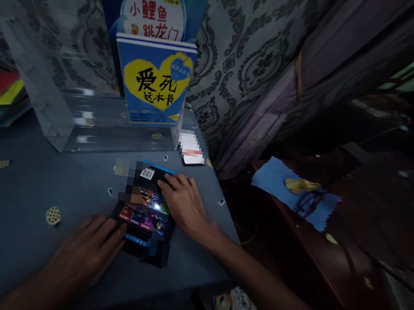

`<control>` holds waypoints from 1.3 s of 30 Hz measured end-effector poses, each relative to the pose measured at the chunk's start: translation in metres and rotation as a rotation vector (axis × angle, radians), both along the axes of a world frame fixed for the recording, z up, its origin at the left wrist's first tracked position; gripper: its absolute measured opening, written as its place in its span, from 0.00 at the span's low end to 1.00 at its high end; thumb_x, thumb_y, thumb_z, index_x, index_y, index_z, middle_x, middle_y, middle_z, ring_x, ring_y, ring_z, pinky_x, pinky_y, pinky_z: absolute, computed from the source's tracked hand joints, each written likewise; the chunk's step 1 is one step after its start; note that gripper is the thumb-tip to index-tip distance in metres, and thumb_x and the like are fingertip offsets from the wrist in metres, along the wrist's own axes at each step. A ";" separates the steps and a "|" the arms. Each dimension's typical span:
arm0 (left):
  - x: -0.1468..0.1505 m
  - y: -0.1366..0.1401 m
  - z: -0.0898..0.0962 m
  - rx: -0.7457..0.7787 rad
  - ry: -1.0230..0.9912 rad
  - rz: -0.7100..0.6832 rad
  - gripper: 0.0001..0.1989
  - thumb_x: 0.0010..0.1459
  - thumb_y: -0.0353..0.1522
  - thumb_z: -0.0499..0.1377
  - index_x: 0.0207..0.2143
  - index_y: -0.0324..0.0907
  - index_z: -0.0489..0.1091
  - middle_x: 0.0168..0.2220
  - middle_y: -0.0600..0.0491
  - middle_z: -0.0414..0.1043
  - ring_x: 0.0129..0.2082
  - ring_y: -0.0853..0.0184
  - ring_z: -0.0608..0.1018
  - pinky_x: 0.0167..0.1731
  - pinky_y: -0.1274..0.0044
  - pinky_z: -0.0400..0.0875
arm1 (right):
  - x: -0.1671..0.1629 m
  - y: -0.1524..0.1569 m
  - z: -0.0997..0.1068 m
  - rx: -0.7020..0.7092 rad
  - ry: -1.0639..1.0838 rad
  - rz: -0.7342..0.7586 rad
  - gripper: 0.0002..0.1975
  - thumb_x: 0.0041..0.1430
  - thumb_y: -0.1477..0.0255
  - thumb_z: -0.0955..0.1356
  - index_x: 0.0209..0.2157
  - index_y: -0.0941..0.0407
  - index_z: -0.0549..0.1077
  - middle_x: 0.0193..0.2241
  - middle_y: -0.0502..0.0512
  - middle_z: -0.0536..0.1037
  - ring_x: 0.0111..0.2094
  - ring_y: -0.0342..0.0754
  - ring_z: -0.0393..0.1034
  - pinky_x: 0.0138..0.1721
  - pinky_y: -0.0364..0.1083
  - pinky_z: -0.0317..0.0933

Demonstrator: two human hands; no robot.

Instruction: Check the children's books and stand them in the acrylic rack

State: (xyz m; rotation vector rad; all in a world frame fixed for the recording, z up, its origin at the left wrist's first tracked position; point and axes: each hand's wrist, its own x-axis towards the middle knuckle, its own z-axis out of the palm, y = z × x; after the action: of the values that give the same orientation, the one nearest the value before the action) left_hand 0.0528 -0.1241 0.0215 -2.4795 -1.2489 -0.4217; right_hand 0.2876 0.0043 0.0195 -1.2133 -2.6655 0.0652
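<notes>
Your left hand (75, 254), blurred, lies at the dark book's near-left edge, at eight o'clock; whether its fingers pinch that edge you cannot tell. Your right hand (181, 203) rests at two o'clock, fingers slightly spread and laid over the cover, not closed around anything you can see. The dark book (147, 219) lies flat on the table between them, its barcode toward twelve.

Expect it to be fairly light, with a stiffish, shiny cover that may slip under dry fingertips; corners would dent first. Opposite side edges look the best hold.

The grey-blue table (11, 250) looks smooth, so the book should slide easily. A white card (192, 150) sits at one o'clock; a clear stand (52, 125) spans eleven to twelve, with a blue-and-yellow book (155, 84) upright at its right end. Beyond, patterned wallpaper (240, 45) meets a gathered curtain (274, 103) in a dim room.
</notes>
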 end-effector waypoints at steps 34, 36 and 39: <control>0.013 0.140 -0.006 -0.269 -0.090 0.078 0.18 0.70 0.34 0.49 0.59 0.38 0.66 0.61 0.41 0.71 0.56 0.55 0.74 0.52 0.63 0.67 | 0.005 -0.032 -0.024 -0.016 0.308 0.083 0.19 0.72 0.70 0.61 0.60 0.55 0.70 0.57 0.65 0.75 0.62 0.58 0.66 0.63 0.64 0.60; 0.012 0.140 -0.006 -0.265 -0.075 0.076 0.17 0.70 0.33 0.49 0.57 0.38 0.67 0.61 0.41 0.71 0.57 0.54 0.74 0.52 0.63 0.66 | 0.005 -0.032 -0.024 -0.007 0.302 0.093 0.18 0.72 0.70 0.61 0.58 0.57 0.72 0.57 0.66 0.75 0.62 0.58 0.67 0.63 0.64 0.61; 0.011 0.143 -0.003 -0.280 -0.063 0.047 0.15 0.69 0.32 0.50 0.54 0.38 0.68 0.63 0.41 0.69 0.59 0.55 0.73 0.51 0.63 0.66 | 0.004 -0.031 -0.023 -0.015 0.304 0.098 0.18 0.71 0.70 0.61 0.57 0.58 0.73 0.57 0.67 0.75 0.62 0.59 0.66 0.62 0.64 0.62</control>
State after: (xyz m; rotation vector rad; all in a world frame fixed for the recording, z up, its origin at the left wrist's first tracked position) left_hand 0.0636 0.0192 0.0181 -2.6778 -1.4777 -0.3344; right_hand 0.2919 -0.0271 -0.0035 -0.9866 -2.4588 0.2636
